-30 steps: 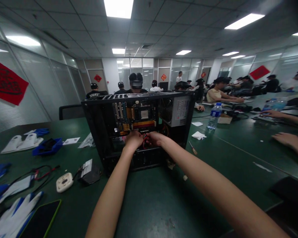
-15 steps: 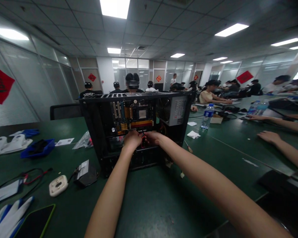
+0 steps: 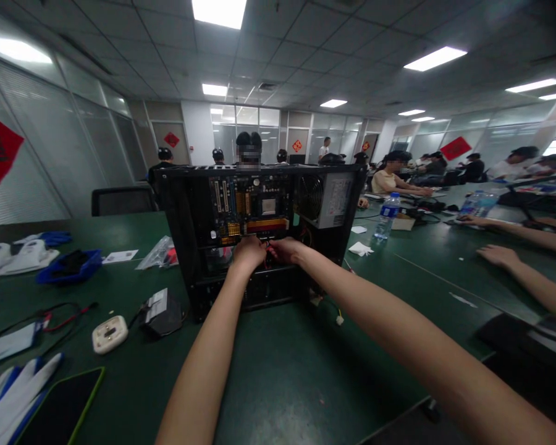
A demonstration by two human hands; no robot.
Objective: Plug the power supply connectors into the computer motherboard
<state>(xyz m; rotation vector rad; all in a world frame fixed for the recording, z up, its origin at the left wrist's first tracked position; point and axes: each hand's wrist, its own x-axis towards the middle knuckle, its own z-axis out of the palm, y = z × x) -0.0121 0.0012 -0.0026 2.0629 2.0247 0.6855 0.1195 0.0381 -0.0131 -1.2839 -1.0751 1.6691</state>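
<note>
A black computer case (image 3: 164,228) stands in front of me with its side uncovered. Inside it are a motherboard (image 3: 252,201) and, at upper right, a grey power supply (image 3: 336,199). Both my hands reach into the case just below the board. My left hand (image 3: 249,252) is closed, its fingertips mostly turned away, so what they grip is hidden. Close beside it, my right hand (image 3: 286,250) pinches a thin red cable (image 3: 267,248) between thumb and fingers. The cable's far end cannot be made out among the dark parts.
On the left lie a blue tray (image 3: 69,267), a black boxy part (image 3: 161,314), a white square piece (image 3: 110,334), gloves (image 3: 21,386) and a phone (image 3: 60,411). At right are a water bottle (image 3: 387,216), crumpled tissue (image 3: 361,249) and another person's hand (image 3: 500,254). A loose connector (image 3: 340,320) hangs by the case.
The view has shifted slightly, and the case shows a little higher and farther right. Both hands stay close together at the same spot inside it. More of the loose wire beside the case shows.
</note>
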